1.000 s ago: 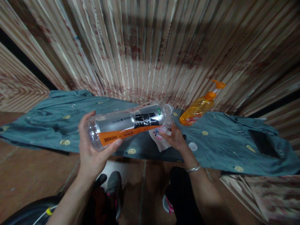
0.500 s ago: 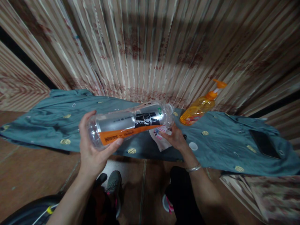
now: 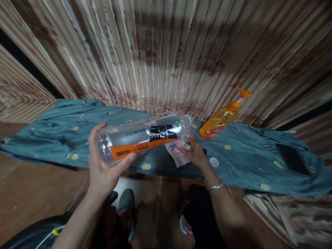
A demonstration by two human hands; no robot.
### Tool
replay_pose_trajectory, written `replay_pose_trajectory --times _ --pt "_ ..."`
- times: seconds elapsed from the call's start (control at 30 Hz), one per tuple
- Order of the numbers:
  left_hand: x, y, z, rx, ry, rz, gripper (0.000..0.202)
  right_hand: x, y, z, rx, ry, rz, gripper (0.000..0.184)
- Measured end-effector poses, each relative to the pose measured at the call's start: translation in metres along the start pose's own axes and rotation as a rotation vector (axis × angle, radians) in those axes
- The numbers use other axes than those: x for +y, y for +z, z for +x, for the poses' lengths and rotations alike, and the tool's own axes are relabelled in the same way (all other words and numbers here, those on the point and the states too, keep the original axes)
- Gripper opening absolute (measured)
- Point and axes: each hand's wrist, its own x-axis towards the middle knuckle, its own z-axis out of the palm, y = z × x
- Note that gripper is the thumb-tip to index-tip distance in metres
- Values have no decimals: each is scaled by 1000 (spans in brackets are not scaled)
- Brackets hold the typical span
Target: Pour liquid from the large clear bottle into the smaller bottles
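Observation:
A clear plastic bottle [image 3: 141,136] with a silver, black and orange label lies nearly level above the covered surface, its uncapped neck pointing right. My left hand [image 3: 103,166] is wrapped round its base, thumb along the near side. At the shoulder by the neck, my right hand [image 3: 195,152] is closed on the bottle, some fingers hidden behind it. A white cloth-like piece with pink print [image 3: 178,160] shows under the right thumb; whether that hand also grips it, I cannot tell. Right of it is a small white round cap [image 3: 214,162].
An orange pump bottle [image 3: 219,121] of yellow liquid stands at the back right. Farther right lies a black phone [image 3: 292,159]. A green patterned cloth [image 3: 52,135] covers the low surface, against a striped curtain [image 3: 160,52]. My shoes [image 3: 126,204] are on the tiled floor below.

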Motion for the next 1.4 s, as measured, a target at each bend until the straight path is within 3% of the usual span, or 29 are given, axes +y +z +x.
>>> replay_pose_trajectory --times 0.67,0.8,1.03,1.27,1.4 --pt "-1 1 0 0 40 -7 95 -4 -2 0 -21 39 -3 59" --pt "-1 -1 -1 3 -6 -30 96 -2 -1 0 -3 21 8 58" --pt "-5 2 -4 2 -207 -113 95 -3 0 -1 9 15 -3 59" --pt "-15 5 -10 -44 -289 -210 88 -5 0 -1 15 32 -3 62" --pt "-26 5 -14 -64 -260 -203 86 -6 0 -2 35 29 -17 60"
